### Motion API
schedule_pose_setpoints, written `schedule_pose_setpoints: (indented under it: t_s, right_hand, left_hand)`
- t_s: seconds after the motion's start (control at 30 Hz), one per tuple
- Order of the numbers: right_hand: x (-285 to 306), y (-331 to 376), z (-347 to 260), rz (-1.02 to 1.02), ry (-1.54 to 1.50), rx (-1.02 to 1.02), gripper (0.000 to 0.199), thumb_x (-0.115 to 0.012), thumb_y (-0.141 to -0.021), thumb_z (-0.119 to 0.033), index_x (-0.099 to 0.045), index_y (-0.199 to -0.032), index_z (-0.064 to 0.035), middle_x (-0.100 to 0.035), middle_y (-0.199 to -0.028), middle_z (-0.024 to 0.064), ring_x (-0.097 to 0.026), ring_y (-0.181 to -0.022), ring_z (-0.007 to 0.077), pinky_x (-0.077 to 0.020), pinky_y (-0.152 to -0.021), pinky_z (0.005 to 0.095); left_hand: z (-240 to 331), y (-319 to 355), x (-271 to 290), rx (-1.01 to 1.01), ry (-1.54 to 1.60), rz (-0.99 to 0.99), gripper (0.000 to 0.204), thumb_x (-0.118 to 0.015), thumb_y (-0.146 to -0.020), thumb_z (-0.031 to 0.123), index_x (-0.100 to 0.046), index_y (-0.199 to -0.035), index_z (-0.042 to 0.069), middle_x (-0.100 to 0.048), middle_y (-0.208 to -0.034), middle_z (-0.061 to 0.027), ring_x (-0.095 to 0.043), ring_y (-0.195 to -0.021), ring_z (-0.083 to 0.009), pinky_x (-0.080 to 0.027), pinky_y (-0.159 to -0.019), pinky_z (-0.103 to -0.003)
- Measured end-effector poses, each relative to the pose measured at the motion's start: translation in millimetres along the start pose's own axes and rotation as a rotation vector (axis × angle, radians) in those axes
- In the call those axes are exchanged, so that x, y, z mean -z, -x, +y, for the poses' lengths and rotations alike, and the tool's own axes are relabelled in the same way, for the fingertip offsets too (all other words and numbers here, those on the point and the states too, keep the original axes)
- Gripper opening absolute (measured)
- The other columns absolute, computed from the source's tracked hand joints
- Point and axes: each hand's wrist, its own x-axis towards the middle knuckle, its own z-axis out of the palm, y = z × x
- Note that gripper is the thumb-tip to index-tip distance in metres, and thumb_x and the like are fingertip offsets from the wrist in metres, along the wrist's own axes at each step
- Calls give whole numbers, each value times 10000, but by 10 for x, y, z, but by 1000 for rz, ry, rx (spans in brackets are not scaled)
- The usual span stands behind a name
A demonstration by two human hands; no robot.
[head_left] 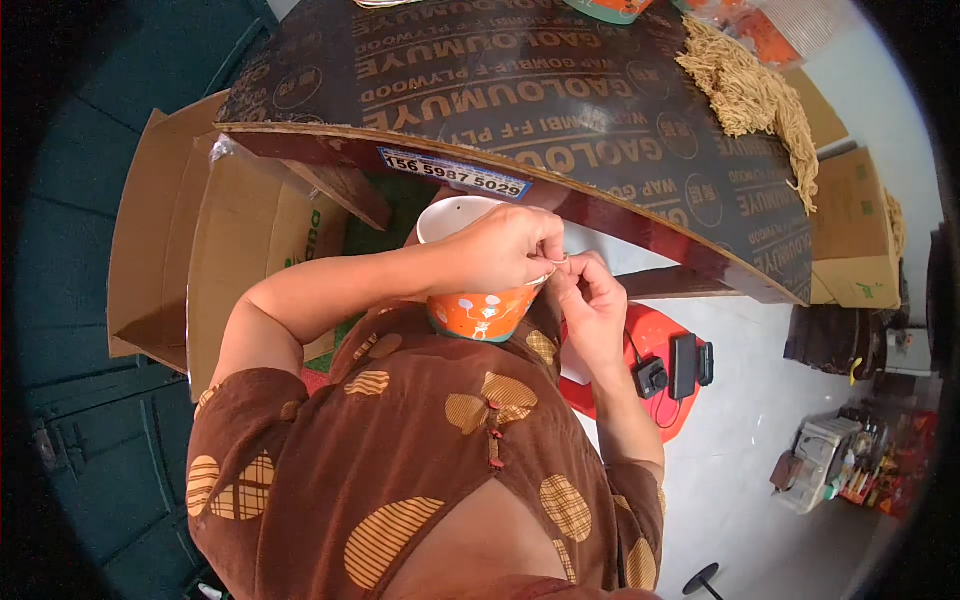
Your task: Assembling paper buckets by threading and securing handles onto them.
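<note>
On my lap, under the table's front edge, sits a paper bucket (485,316) with a white inside, an orange printed wall and a teal base. My left hand (505,245) reaches across its mouth, fingers pinched together at the right side of the rim. Right there my right hand (592,295) meets it, thumb and forefinger closed just outside the rim. A short bit of thin pale cord (560,262) shows between the fingertips; most of it is hidden by them. The bucket stands nearly upright, its mouth partly covered by my left forearm.
Ahead is a dark plywood table (480,80) with a heap of beige cords (745,85) and another orange bucket (612,8) at its far edge. Cardboard boxes (165,230) stand at left, another box (852,235) at right. A red stool (655,325) carries black devices (683,365).
</note>
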Motion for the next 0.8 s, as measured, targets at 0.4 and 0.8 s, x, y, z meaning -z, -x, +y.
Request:
schedule_pose_setpoints:
  t_s: [0.4,0.8]
  right_hand:
    - [-59,108,-207,4,380,204,90,-594,-860,29,-548,-933,7,-589,-813,151,-610,-669,252,-482,-602,337]
    - [-61,165,-275,-49,528,361,149,-596,-793,68,-523,-901,-3,-575,-802,156,-589,-661,327,-472,-571,398]
  left_hand:
    - [-30,36,121,240,175,-105,76,-644,-810,66,-624,-826,-5,-669,-745,-89,-623,-685,-120,-502,-621,-289]
    - [-88,136,59,188,-158,46,110,-621,-806,86,-614,-810,-23,-669,-715,-173,-672,-691,-288,-502,-620,-392]
